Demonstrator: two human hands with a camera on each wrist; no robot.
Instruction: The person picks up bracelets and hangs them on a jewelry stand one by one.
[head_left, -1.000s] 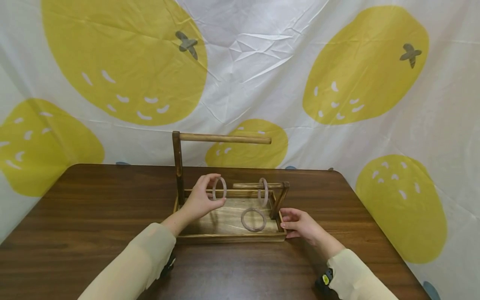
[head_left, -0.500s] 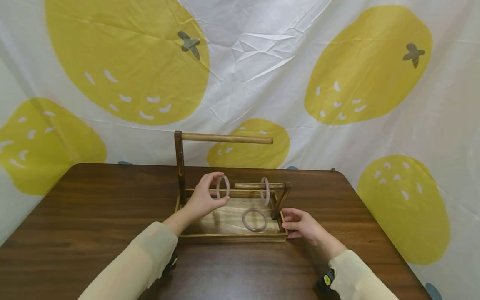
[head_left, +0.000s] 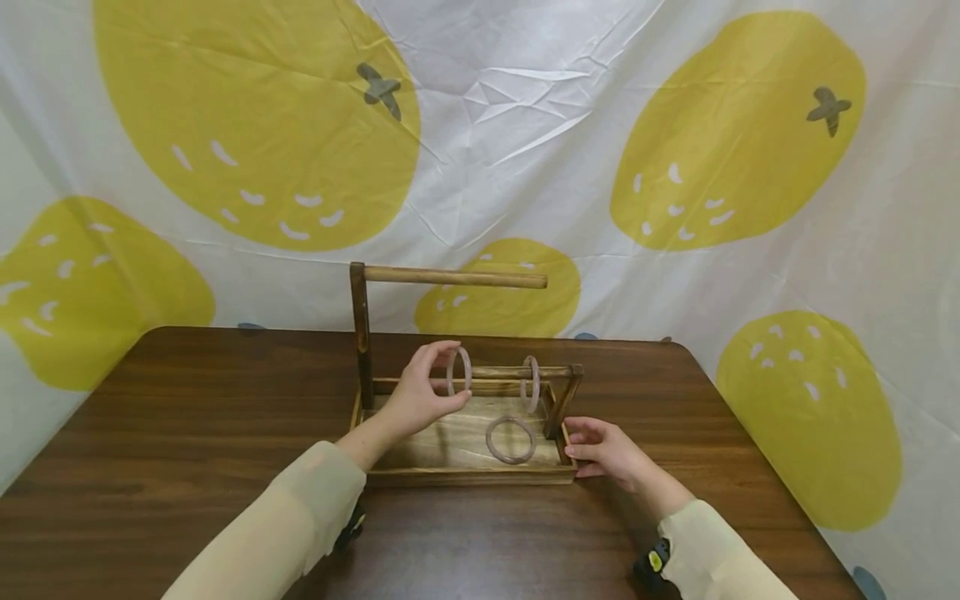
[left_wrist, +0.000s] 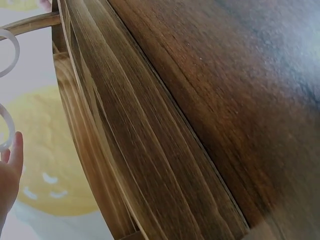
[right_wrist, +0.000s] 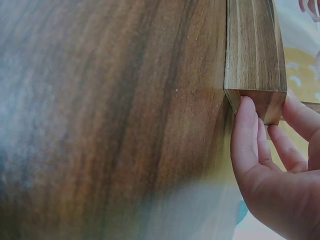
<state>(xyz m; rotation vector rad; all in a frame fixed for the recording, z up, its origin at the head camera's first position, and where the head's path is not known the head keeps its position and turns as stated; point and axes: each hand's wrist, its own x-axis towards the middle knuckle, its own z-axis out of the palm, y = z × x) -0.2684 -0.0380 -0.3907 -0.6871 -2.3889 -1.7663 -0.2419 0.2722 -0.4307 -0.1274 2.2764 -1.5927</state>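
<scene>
Bangle (head_left: 468, 371): in the left hand (head_left: 418, 395), upright above the tray (head_left: 472, 477), right at the free end of the lower bar (head_left: 497, 372); threaded or merely beside, cannot tell.
Left hand: grasping the rim, thumb below and fingers above, hole unblocked; reaching in from the lower left over the tray's front.
Threading: seemingly the step in hand; best done with the hole square to the bar, centred on its tip, then slid rightward without scraping.
Right hand (head_left: 609, 457): holding the tray's right end with thumb and fingertips; probably well placed to steady against a knock.
Second bangle (head_left: 535, 383): hanging on the lower bar, near the short post (head_left: 566, 402).
Third bangle (head_left: 511, 461): lying flat inside the tray.
Upper bar (head_left: 457, 277): stretching rightward, higher up.
Table (head_left: 225, 417): under everything.
</scene>
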